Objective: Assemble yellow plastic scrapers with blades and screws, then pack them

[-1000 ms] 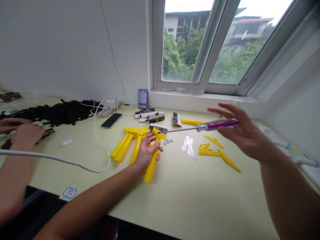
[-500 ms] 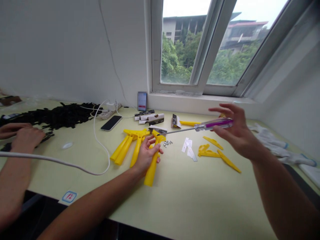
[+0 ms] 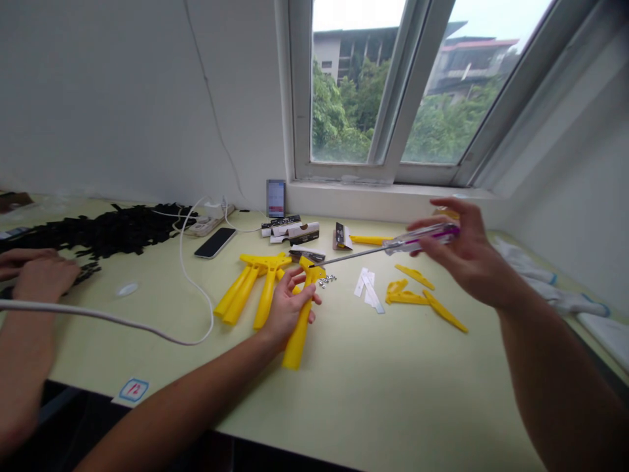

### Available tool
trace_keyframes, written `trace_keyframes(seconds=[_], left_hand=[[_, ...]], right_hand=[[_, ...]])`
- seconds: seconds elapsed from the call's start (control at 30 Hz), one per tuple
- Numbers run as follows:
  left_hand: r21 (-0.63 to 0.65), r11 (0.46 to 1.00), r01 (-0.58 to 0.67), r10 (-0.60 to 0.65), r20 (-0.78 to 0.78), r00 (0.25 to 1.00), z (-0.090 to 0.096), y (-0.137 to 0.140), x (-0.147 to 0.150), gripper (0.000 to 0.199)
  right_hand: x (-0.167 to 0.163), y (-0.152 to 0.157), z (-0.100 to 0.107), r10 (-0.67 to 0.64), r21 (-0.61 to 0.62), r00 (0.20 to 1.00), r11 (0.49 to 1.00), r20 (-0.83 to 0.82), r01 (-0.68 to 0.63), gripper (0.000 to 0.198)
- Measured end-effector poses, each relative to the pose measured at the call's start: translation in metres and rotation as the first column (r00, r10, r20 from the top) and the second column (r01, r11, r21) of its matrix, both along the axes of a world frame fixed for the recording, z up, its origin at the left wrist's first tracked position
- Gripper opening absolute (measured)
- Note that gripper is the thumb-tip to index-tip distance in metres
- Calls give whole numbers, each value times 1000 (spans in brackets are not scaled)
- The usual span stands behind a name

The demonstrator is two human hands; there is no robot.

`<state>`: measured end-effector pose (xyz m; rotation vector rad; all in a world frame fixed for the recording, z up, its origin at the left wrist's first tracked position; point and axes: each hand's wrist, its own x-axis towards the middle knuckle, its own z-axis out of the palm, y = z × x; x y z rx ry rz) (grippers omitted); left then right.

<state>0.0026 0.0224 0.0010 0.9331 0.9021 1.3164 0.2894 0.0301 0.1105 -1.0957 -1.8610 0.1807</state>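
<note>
My left hand (image 3: 289,303) is closed around the handle of a yellow plastic scraper-like tool (image 3: 297,337), its head pointing away from me. In my right hand (image 3: 466,255) is a screwdriver (image 3: 415,240) with a clear and purple handle, gripped between the fingers. The screwdriver's tip meets the head of the yellow tool; the exact contact is too small to make out. Small metal nuts or screws (image 3: 327,280) lie just beyond that head. Several similar yellow tools (image 3: 240,292) rest together left of my left hand.
White flat strips (image 3: 369,290) and loose yellow parts (image 3: 410,296) lie to the right. Small boxes (image 3: 299,233), a phone (image 3: 215,242) and an upright screen (image 3: 276,198) stand farther back. A white cable (image 3: 187,275) loops across the left. Another person's hands (image 3: 46,275) work by black pieces (image 3: 122,226).
The view has shifted slightly. My right hand's fingers have moved around the screwdriver handle, while its tip stays at the yellow tool's head. My left hand keeps its grip.
</note>
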Motion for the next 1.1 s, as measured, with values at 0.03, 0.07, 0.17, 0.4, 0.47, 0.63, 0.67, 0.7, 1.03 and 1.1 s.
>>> trace_keyframes(seconds=[0.03, 0.07, 0.17, 0.4, 0.47, 0.63, 0.67, 0.7, 1.03, 1.1], left_hand=[[-3, 1000, -10, 10, 4, 1000, 1, 0, 0, 49], [-2, 1000, -12, 12, 5, 1000, 2, 1, 0, 49], [25, 1000, 13, -12, -13, 1000, 0, 1, -1, 47], [31, 999, 9, -8, -40, 999, -3, 3, -5, 45], [36, 999, -6, 8, -48, 999, -2, 4, -5, 45], [14, 997, -72, 72, -51, 996, -1, 8, -5, 49], [15, 997, -78, 79, -53, 995, -1, 9, -5, 49], [17, 996, -86, 87, -56, 995, -1, 10, -6, 49], [99, 990, -104, 113, -99, 989, 2, 11, -10, 48], [98, 990, -99, 108, -94, 990, 3, 9, -9, 47]], right_hand=[[-1, 1, 0, 104, -43, 994, 994, -16, -105, 63], [-2, 1, 0, 144, -83, 990, 986, -14, -145, 65], [-2, 0, 2, -64, -80, 998, 995, 11, 65, 35], [-4, -2, 3, 50, -123, 996, 991, -77, -59, 35], [-7, -1, 1, -34, -82, 997, 996, -76, 27, 30], [-16, 4, -8, 132, -134, 985, 980, -115, -147, 42], [-18, 5, -10, 63, -129, 990, 988, -127, -80, 33], [-20, 6, -12, 6, -131, 990, 991, -140, -24, 29], [-24, 6, -12, 4, -118, 973, 992, -229, -32, 34], [-20, 7, -11, 127, -130, 968, 979, -218, -158, 44]])
